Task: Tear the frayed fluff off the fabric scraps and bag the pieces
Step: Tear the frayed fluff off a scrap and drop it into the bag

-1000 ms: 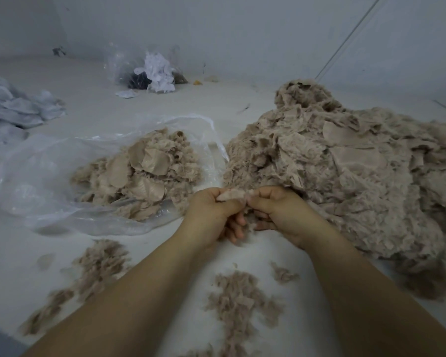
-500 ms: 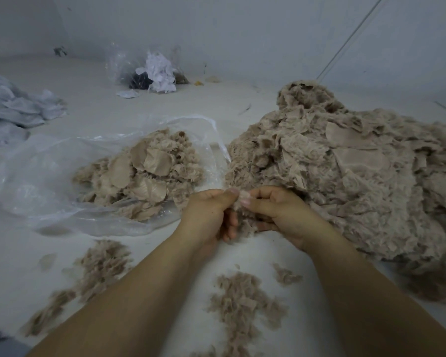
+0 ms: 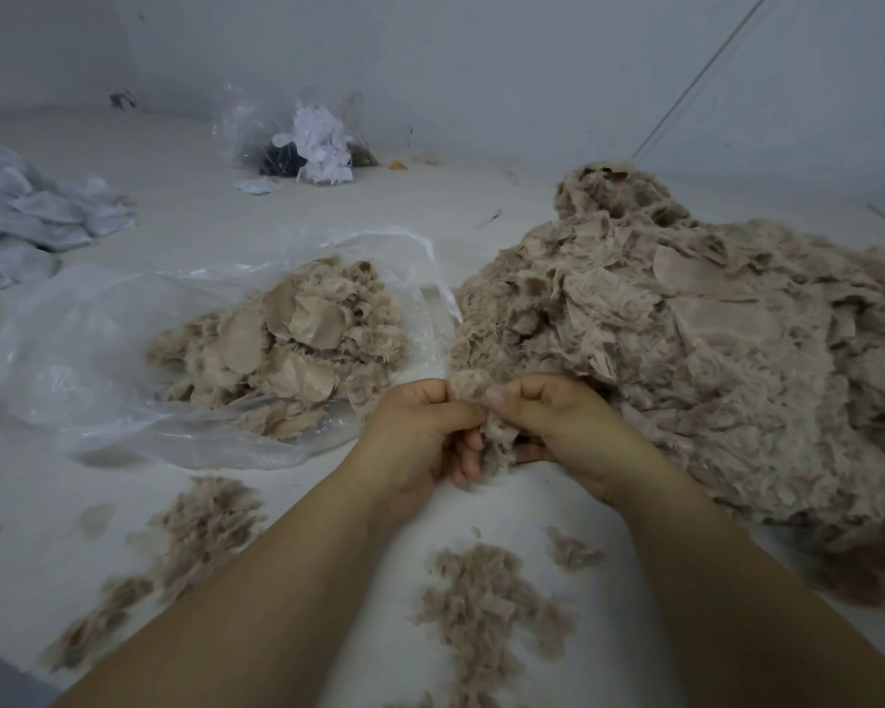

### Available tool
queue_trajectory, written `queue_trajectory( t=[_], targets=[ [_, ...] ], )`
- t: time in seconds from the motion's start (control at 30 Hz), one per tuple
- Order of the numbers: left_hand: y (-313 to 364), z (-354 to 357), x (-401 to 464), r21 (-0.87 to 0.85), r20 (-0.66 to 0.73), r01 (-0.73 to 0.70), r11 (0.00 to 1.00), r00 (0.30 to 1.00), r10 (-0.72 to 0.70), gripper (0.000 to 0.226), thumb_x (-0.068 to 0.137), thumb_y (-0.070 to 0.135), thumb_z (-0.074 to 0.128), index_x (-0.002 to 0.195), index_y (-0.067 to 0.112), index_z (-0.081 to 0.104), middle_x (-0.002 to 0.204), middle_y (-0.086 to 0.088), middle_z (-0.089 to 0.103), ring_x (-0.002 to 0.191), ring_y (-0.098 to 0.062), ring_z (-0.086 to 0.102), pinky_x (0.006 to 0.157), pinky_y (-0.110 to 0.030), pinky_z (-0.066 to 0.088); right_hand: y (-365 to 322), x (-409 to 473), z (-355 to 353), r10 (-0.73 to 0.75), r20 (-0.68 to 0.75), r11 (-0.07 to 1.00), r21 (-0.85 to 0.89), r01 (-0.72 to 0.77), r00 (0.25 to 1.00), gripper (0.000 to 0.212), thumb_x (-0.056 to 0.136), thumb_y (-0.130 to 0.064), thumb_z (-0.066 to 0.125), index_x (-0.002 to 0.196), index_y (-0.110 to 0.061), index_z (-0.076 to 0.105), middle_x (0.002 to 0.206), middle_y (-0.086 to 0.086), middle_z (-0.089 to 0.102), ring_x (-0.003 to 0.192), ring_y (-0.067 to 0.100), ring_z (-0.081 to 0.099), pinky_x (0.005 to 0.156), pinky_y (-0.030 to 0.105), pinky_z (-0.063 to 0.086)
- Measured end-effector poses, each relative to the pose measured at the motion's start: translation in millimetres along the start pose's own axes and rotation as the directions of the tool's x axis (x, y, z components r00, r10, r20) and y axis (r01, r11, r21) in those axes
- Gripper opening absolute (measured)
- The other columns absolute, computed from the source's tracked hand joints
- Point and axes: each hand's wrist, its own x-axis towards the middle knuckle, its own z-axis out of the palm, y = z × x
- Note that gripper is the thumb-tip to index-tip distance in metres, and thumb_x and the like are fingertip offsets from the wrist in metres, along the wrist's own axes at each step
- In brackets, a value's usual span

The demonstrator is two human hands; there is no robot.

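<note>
Head view, nearest first: torn beige fluff (image 3: 486,605) lies loose on the white work surface (image 3: 328,503) between the two forearms, with a second trail of it (image 3: 175,549) off to the left. It probably sits there because the waste drops straight down from where the hands work.

Just beyond, the left hand (image 3: 420,431) and right hand (image 3: 563,426) meet over one fabric scrap (image 3: 481,416). Both are curled tight on it, thumb and forefinger of each pinching the top edge close together, lower fingers tucked under the hanging frayed part. Pinching this near to one another likely lets the hands pull apart and strip the fringe without ripping the piece itself.

The scrap is held above the table, just in front of the big heap of unprocessed scraps (image 3: 685,350) on the right, within easy reach for taking the next one.

On the left, a clear plastic bag (image 3: 98,360) lies on its side with its mouth open toward the hands, and a mound of cleaned pieces (image 3: 287,350) sits in it, so a finished scrap can be tossed in sideways.

Farther back, crumpled white cloth (image 3: 26,222) lies at the left edge, and another clear bag of white and dark offcuts (image 3: 307,140) stands near the wall.
</note>
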Motion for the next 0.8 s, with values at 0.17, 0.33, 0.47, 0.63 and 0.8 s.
queue_trajectory(
  t=[0.17, 0.33, 0.47, 0.63, 0.8],
  targets=[
    [2.8, 1.6, 0.6, -0.005, -0.003, 0.009, 1.000, 1.000, -0.009, 0.014, 0.074, 0.009, 0.062, 0.082, 0.004, 0.052, 0.059, -0.020, 0.057, 0.037, -0.025, 0.047, 0.035, -0.022, 0.034, 4.4, 2.2, -2.8, -0.019, 0.034, 1.000, 0.017, 0.018, 0.999, 0.026, 0.084, -0.040, 0.067, 0.077, -0.017, 0.076, 0.080, 0.008, 0.075, 0.073, 0.014, 0.071, 0.061, 0.022, 0.053],
    [-4.2, 3.5, 3.1, 0.055, -0.090, -0.036, 0.998, 0.995, 0.041, 0.016, 0.095, 0.009, 0.060, 0.080, 0.003, 0.057, 0.056, -0.021, 0.058, 0.034, -0.023, 0.046, 0.031, -0.020, 0.031, 6.8, 1.9, -4.9, -0.009, 0.059, 1.000, -0.008, 0.010, 0.998, 0.022, 0.091, -0.029, 0.063, 0.080, -0.017, 0.078, 0.087, 0.014, 0.075, 0.079, 0.020, 0.072, 0.066, 0.026, 0.056],
    [-6.4, 1.9, 2.8, 0.004, -0.160, -0.063, 0.998, 0.985, 0.063, 0.019, 0.100, 0.004, 0.050, 0.092, -0.010, 0.061, 0.056, -0.021, 0.055, 0.032, -0.020, 0.041, 0.030, -0.020, 0.030, 6.8, 2.8, -5.6, 0.012, 0.019, 0.998, 0.062, -0.013, 1.000, 0.024, 0.097, -0.020, 0.057, 0.086, -0.011, 0.076, 0.077, 0.007, 0.075, 0.070, 0.014, 0.071, 0.059, 0.023, 0.055],
    [-4.0, 3.0, 0.6, -0.031, -0.182, -0.107, 0.994, 0.978, 0.099, 0.020, 0.099, 0.004, 0.052, 0.098, -0.013, 0.063, 0.048, -0.013, 0.050, 0.029, -0.015, 0.038, 0.030, -0.016, 0.028, 6.4, 3.2, -5.2, 0.035, 0.020, 0.995, 0.088, -0.037, 0.999, 0.024, 0.095, -0.022, 0.059, 0.079, -0.010, 0.071, 0.049, -0.006, 0.056, 0.053, 0.008, 0.061, 0.055, 0.022, 0.054],
    [-4.1, 7.5, -3.0, 0.009, -0.157, -0.133, 0.991, 0.979, 0.132, 0.015, 0.096, 0.006, 0.059, 0.087, -0.003, 0.066, 0.050, -0.005, 0.051, 0.027, -0.013, 0.038, 0.032, -0.012, 0.026, 5.2, 1.2, -1.9, -0.006, 0.003, 1.000, 0.009, 0.006, 1.000, 0.043, 0.078, -0.040, 0.070, 0.088, 0.002, 0.073, 0.091, 0.028, 0.070, 0.077, 0.029, 0.063, 0.072, 0.037, 0.051]
  ],
)
